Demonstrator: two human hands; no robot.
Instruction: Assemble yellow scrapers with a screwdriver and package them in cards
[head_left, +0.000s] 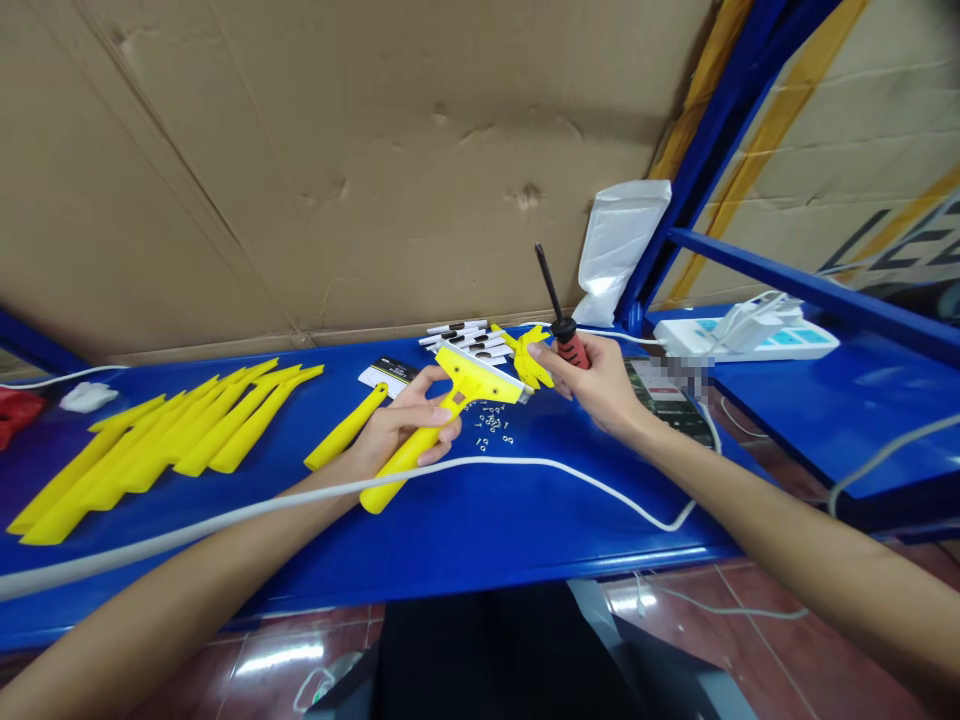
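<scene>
Holding yellow scraper [480, 376] in left grip [405, 428], closed around handle, raised over blue table [465, 560], with wide head on right-grip side. Holding red-and-black screwdriver [564, 330] in right grip [604, 388], pointing upward, apart from scraper. See metal bits [493, 424] just right of left grip, too small to identify. Note yellow pieces [527, 350] near right grip, white-and-black pieces [469, 338] beyond left grip. Find single yellow handle [347, 430] just left of left grip, row of yellow handles [157, 448] farther left. Note white pouch [622, 240] beyond right grip, power strip [709, 336] rightward, white cable [525, 461] passing nearer than both grips.
</scene>
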